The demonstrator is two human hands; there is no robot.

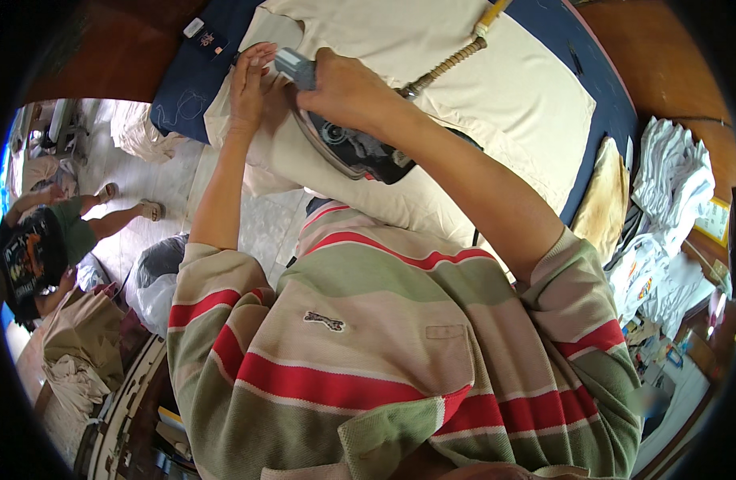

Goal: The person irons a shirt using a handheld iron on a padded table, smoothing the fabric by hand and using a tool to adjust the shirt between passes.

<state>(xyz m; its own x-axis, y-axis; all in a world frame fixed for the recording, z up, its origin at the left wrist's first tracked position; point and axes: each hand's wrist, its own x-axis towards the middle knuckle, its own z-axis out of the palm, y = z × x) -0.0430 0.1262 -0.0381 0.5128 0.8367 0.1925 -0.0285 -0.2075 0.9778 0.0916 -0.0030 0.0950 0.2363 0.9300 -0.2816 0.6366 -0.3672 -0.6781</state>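
Note:
A cream-coloured cloth garment (512,104) lies spread over a dark blue covered board in front of me. My right hand (340,90) is wrapped round the grey handle of an iron (360,152), whose dark body rests on the cloth below the hand. A cord or hose (448,66) wound in brown wrapping runs from the iron toward the far edge. My left hand (250,86) is at the garment's left side, fingers stretched out and close to the grey handle end. A greyish patch (276,34) shows on the cloth just beyond its fingertips.
On the blue board (180,100) are a small dark packet (206,40) and loose thread. A small black tool (574,58) lies far right. Folded white clothes (672,168) are stacked at right. Another person (44,248) sits at left, near cloth piles (84,344) and a plastic bag (156,296).

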